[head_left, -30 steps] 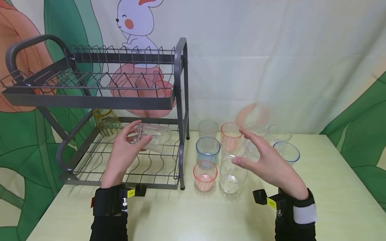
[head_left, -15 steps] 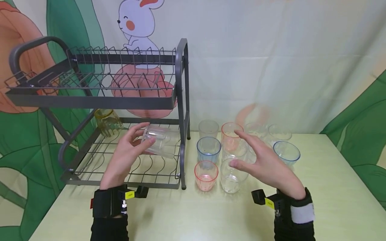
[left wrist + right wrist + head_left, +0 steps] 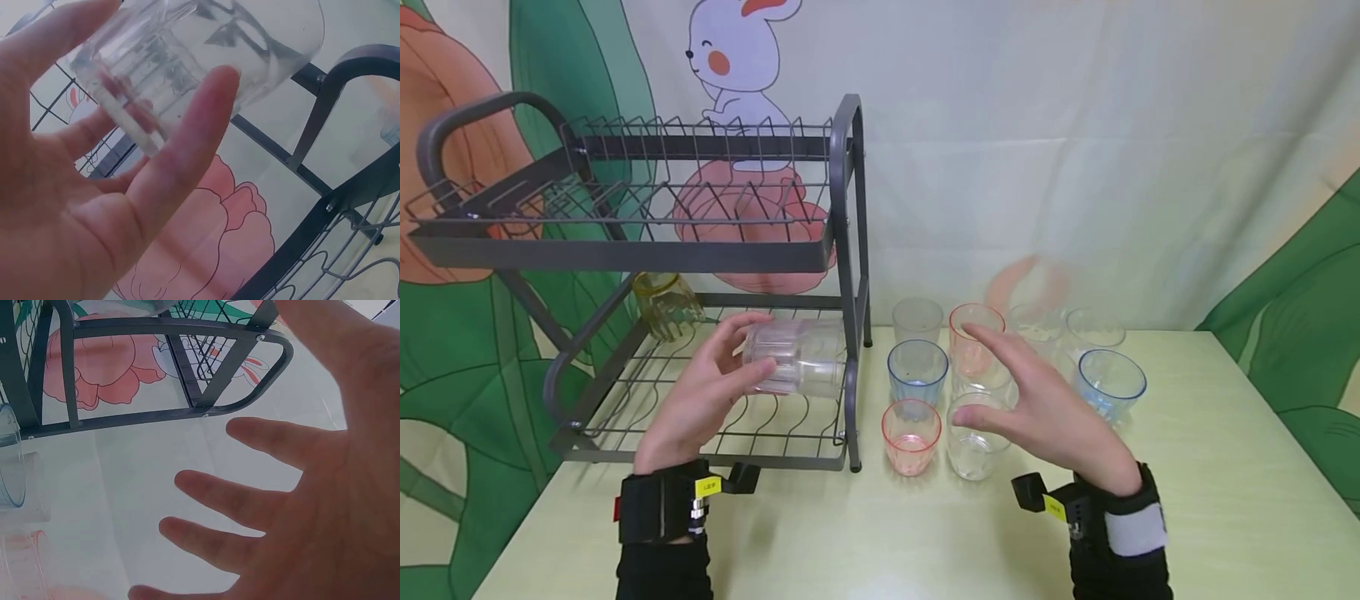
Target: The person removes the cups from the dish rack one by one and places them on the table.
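My left hand (image 3: 696, 400) holds a clear glass (image 3: 805, 358) lying sideways, its mouth to the right, over the lower tier of the dark dish rack (image 3: 730, 459). In the left wrist view the thumb (image 3: 203, 119) lies along the near side of the glass, with other fingers behind it. My right hand (image 3: 1037, 396) has its fingers spread and holds nothing. It hovers beside a front clear glass (image 3: 973, 458) and partly hides the glasses behind it. A yellow glass (image 3: 666, 310) leans at the left end of the lower tier.
Several glasses stand on the pale table (image 3: 925, 542) right of the rack. Among them are a blue glass (image 3: 917, 383), a red-rimmed glass (image 3: 911, 450) and another blue glass (image 3: 1108, 392). The rack's upper tier (image 3: 625, 255) overhangs the lower one.
The glass in my left hand has shifted a little right and turned more level. My right hand has moved slightly left, still spread.
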### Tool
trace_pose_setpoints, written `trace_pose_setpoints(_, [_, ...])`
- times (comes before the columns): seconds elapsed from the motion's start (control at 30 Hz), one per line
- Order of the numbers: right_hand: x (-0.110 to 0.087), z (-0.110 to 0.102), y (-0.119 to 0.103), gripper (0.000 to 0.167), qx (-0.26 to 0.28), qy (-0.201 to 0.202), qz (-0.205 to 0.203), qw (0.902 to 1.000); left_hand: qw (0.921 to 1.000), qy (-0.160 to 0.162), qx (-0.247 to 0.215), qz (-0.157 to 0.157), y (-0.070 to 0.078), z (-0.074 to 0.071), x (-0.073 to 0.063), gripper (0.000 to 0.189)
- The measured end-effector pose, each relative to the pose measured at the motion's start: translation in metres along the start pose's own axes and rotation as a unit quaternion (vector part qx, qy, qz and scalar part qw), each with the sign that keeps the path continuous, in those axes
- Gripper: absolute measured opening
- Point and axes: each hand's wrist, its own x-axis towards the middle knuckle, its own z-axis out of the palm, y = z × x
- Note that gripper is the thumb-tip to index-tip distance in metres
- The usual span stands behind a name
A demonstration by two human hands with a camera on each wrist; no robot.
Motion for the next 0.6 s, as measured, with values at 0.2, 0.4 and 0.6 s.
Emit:
trace_pose_setpoints(0.2, [0.003,0.006,-0.003,0.087,0.01,0.01,-0.027,0.9995,0.9985,-0.04,-0.027,0.025,-0.002,-0.002,-0.003,0.053])
trace_pose_setpoints(0.4, [0.006,0.014,-0.008,0.087,0.004,0.007,-0.072,0.9974,0.9969,-0.066,-0.037,0.019,0.0,0.008,0.001,0.056])
trace_pose_setpoints(0.6, [0.012,0.026,-0.014,0.088,0.002,-0.001,-0.103,0.9947,0.9962,-0.079,-0.032,0.017,0.001,0.023,0.008,0.057])
